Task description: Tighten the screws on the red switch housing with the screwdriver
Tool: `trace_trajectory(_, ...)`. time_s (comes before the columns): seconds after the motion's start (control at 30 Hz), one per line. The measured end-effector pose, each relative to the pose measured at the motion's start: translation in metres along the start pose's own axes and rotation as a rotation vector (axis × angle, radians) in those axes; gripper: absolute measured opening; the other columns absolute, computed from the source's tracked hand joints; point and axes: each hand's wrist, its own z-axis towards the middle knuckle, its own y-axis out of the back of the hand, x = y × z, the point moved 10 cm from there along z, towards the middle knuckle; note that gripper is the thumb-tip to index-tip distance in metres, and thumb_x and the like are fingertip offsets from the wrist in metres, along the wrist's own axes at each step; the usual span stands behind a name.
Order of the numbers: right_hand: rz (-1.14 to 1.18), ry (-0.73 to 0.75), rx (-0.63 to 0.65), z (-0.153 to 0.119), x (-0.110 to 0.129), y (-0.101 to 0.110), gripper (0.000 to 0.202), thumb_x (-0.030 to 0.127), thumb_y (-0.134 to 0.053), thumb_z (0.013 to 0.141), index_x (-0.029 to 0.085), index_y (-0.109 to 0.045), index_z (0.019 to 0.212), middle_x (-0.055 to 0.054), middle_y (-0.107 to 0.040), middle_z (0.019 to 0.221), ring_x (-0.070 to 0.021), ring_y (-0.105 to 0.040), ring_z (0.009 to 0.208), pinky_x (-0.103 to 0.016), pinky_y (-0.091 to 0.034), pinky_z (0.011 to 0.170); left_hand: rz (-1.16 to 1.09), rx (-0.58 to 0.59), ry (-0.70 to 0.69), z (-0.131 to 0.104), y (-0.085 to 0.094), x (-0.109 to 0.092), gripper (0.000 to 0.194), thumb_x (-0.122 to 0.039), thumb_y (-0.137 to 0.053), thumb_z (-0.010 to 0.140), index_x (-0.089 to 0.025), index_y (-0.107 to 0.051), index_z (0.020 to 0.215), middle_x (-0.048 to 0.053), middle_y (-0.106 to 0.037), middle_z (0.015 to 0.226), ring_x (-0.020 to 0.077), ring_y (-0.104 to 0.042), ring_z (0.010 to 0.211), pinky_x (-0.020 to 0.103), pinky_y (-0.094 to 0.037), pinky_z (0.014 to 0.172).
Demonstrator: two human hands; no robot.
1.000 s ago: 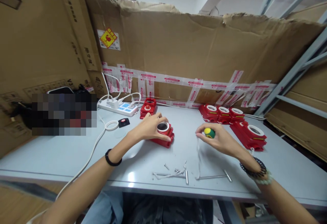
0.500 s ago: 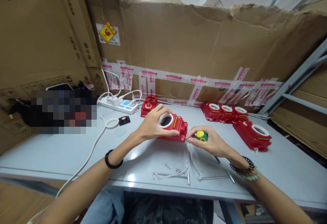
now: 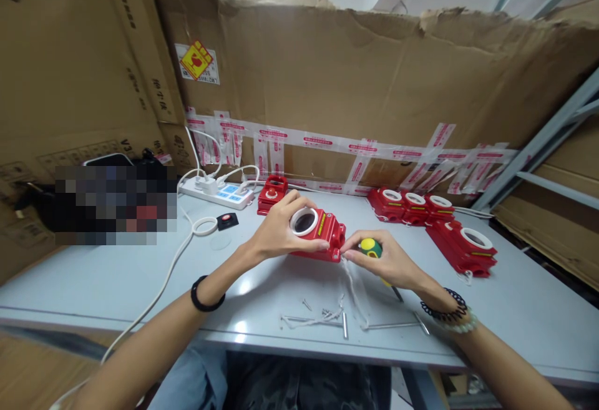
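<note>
A red box (image 3: 333,230) with a white ring on top is gripped by my left hand (image 3: 281,226), fingers over its far side and thumb along its front. My right hand (image 3: 386,259) holds a screwdriver (image 3: 371,247) with a yellow and green handle in its palm, the shaft pointing down toward me. Its thumb and index finger are pinched at the box's right front corner, where a white cord (image 3: 353,291) hangs down to the table. What lies between those fingertips is too small to tell. Metal T-shaped rods (image 3: 345,325) and several screws (image 3: 326,313) lie in front.
More red boxes (image 3: 463,248) stand at the right and back right. A small red box (image 3: 272,195) and a white power strip (image 3: 218,193) are at the back left. A white ring (image 3: 204,226) and a black square piece (image 3: 228,221) lie left. Cardboard (image 3: 327,85) rises behind.
Both hands keep their grip and have hardly moved. The screwdriver in my right hand has tilted slightly, and more of its shaft end shows below the hand.
</note>
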Motion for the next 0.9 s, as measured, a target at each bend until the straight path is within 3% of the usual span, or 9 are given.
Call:
trace_trajectory(0.3, -0.013, -0.001, -0.140, -0.002, -0.002, 0.007, 0.023, 0.039, -0.066, 0.073, 0.017, -0.061, 0.075, -0.002, -0.064, 0.074, -0.0125, -0.055, 0.065, -0.025, -0.044, 0.059, 0.005, -0.041, -0.020, -0.002, 0.004, -0.004, 0.049, -0.053, -0.073, 0.059, -0.018, -0.059, 0.091, 0.001, -0.049, 0.085, 0.0168, -0.052, 0.076, 0.030, -0.045, 0.071)
trace_trajectory(0.57, -0.152, 0.010, -0.182, -0.006, 0.001, 0.006, 0.020, 0.037, -0.057, 0.081, 0.018, -0.062, 0.077, -0.002, -0.065, 0.071, -0.0131, -0.057, 0.064, -0.025, -0.045, 0.060, 0.020, -0.084, 0.044, -0.002, 0.005, 0.002, 0.045, -0.052, -0.071, 0.063, -0.018, -0.058, 0.091, 0.002, -0.050, 0.087, 0.0178, -0.053, 0.080, 0.031, -0.045, 0.073)
trace_trajectory(0.73, -0.305, 0.212, -0.236, -0.012, 0.024, 0.005, 0.010, 0.024, -0.056, 0.083, 0.019, -0.064, 0.083, -0.003, -0.068, 0.077, -0.0139, -0.060, 0.069, -0.027, -0.046, 0.067, 0.004, -0.077, 0.092, -0.003, 0.000, 0.007, 0.043, -0.052, -0.070, 0.064, -0.019, -0.058, 0.089, 0.001, -0.050, 0.085, 0.0161, -0.052, 0.075, 0.029, -0.045, 0.069)
trace_trajectory(0.9, -0.474, 0.356, -0.154, -0.015, 0.033, -0.004, 0.012, 0.020, -0.051, 0.086, 0.019, -0.063, 0.089, -0.005, -0.066, 0.080, -0.0160, -0.057, 0.073, -0.030, -0.044, 0.068, -0.001, -0.077, 0.108, -0.004, -0.002, 0.010, 0.042, -0.050, -0.071, 0.062, -0.019, -0.058, 0.087, 0.000, -0.050, 0.082, 0.0153, -0.052, 0.072, 0.029, -0.045, 0.068)
